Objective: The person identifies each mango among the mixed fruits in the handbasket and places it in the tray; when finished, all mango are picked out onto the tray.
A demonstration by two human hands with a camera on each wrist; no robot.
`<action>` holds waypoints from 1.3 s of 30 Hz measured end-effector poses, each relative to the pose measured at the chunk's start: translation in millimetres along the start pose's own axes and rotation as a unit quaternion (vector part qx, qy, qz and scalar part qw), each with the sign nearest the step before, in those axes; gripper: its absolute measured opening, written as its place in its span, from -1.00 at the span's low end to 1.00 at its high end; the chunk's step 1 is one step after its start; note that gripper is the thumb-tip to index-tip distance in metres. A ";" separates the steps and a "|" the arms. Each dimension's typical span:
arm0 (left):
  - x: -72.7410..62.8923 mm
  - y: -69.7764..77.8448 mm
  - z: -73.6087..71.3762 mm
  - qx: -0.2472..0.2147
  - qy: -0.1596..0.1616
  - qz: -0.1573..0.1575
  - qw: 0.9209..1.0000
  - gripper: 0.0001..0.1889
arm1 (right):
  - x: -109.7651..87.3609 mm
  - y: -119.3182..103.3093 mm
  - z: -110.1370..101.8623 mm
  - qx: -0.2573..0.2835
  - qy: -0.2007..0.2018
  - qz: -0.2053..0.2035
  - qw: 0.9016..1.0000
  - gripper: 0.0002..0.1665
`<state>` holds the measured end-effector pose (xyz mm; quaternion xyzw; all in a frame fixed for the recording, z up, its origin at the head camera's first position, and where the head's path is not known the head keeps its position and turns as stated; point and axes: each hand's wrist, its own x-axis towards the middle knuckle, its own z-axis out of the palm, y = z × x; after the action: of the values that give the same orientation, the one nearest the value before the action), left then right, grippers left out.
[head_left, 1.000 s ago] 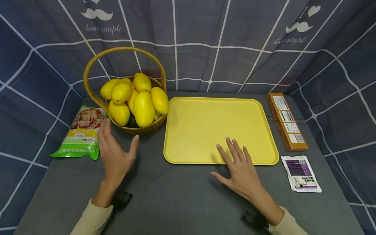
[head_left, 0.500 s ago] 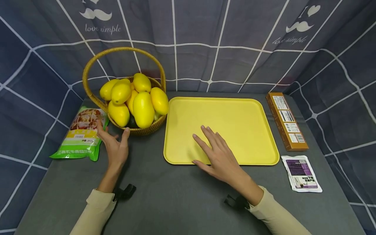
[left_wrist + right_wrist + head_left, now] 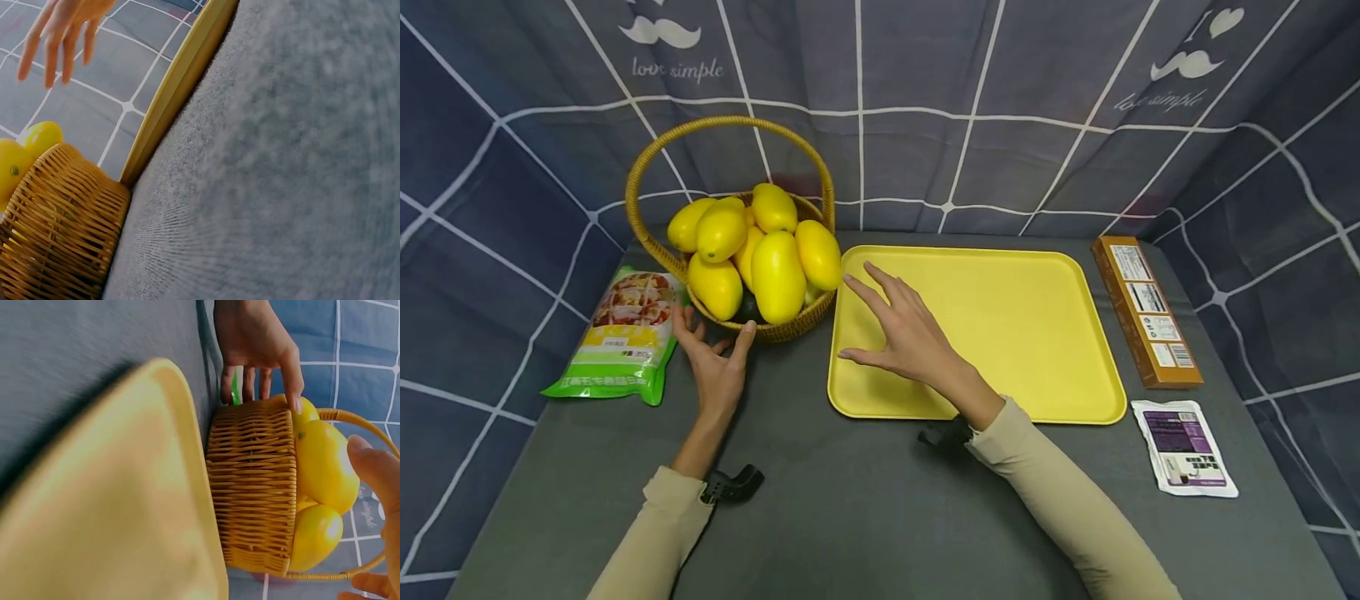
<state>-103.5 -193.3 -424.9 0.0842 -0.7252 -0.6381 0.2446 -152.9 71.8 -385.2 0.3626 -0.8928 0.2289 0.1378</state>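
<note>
A woven basket [image 3: 786,330] with a tall arched handle stands at the back left, heaped with smooth yellow oval fruits [image 3: 777,279]. Something dark green [image 3: 748,308] shows low among them. My left hand [image 3: 718,375] is at the basket's front left, thumb by the rim and loosely bent fingers along the outer side. The right wrist view shows that thumb [image 3: 292,378] reaching the rim; whether the fingers press the wall I cannot tell. Over the left part of a yellow tray [image 3: 985,333], my right hand [image 3: 910,337] hangs with fingers spread, pointing towards the fruits and holding nothing.
A green food bag [image 3: 625,337] lies left of the basket, close to my left fingers. At the right are a long brown box [image 3: 1146,312] and a white and purple pouch [image 3: 1185,448]. A checked curtain [image 3: 910,158] encloses the grey tabletop [image 3: 865,508].
My right hand has moved left across the tray towards the basket, its fingers spreading. My left hand has come in against the basket's front left side. The view has shifted slightly.
</note>
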 end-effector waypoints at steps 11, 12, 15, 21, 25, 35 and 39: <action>3.6 -5.6 0.8 0.009 -0.021 0.023 0.999 -0.04 | 58.9 -13.5 14.2 -0.018 -0.022 -0.030 0.999 0.23; 3.9 -5.9 1.2 0.009 -0.024 0.028 0.999 -0.05 | 62.9 -13.6 16.5 -0.019 -0.023 -0.030 0.999 0.23; 3.8 -6.8 2.8 0.008 -0.035 0.037 0.999 -0.05 | 71.6 -11.3 24.5 -0.026 -0.019 -0.029 0.999 0.25; 2.3 -10.7 3.7 -0.006 -0.039 0.048 0.998 -0.07 | 79.6 -5.0 38.6 -0.021 0.004 -0.037 0.999 0.28; 2.2 -12.1 3.2 -0.007 -0.036 0.055 0.998 -0.08 | 84.3 -4.7 42.2 -0.013 0.009 -0.048 0.999 0.29; 3.3 -13.3 -0.6 -0.009 -0.033 0.063 0.997 -0.09 | 90.9 -7.9 46.0 -0.002 -0.010 -0.048 0.999 0.26; 3.2 -14.5 -2.5 -0.013 -0.030 0.061 0.998 -0.10 | 92.5 -9.0 48.1 0.000 -0.008 -0.053 0.999 0.26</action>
<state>-107.9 -199.4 -437.9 0.0174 -0.7279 -0.6331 0.2627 -215.1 -12.4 -385.5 0.4116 -0.8732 0.2186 0.1429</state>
